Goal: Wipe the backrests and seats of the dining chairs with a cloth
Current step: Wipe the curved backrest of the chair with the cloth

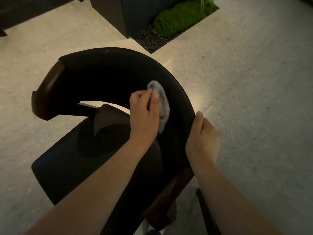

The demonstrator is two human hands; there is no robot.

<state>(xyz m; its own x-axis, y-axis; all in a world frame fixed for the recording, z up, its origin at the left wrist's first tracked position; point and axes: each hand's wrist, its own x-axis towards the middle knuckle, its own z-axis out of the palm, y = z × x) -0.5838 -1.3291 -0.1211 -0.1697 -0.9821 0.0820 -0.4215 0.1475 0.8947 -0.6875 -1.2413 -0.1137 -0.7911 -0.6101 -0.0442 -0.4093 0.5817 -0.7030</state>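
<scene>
- While the head camera looks down on it, a dark dining chair (94, 141) stands on a pale speckled floor (254, 99), its curved backrest (128, 65) sweeping from about 9 o'clock over the top and round to 4 o'clock of the seat (71, 163).
- Brown wooden ends cap the backrest at both tips: one (49, 92) at 9 o'clock of the chair, the other (169, 197) near 5 o'clock.
- A grey cloth (162, 106), bunched and folded, lies pressed against the inner face of the backrest at roughly 2 o'clock of the seat.
- The left hand (144, 112) is closed around the cloth, thumb laid along it and fingers curled over its edge, holding it flat to the upholstery.
- The right hand (203, 141) clamps the outer rim of the backrest just beside the cloth, at 4 o'clock from it; the thumb tip shows on the top edge while the fingers wrap behind, out of sight.
- Both bare forearms come in from the bottom edge, the left crossing above the seat.
- At 12 to 1 o'clock of the frame, well apart from the chair, a floor recess holds green moss (183, 17) and dark gravel (149, 39), with a dark block (135, 12) standing beside it.
</scene>
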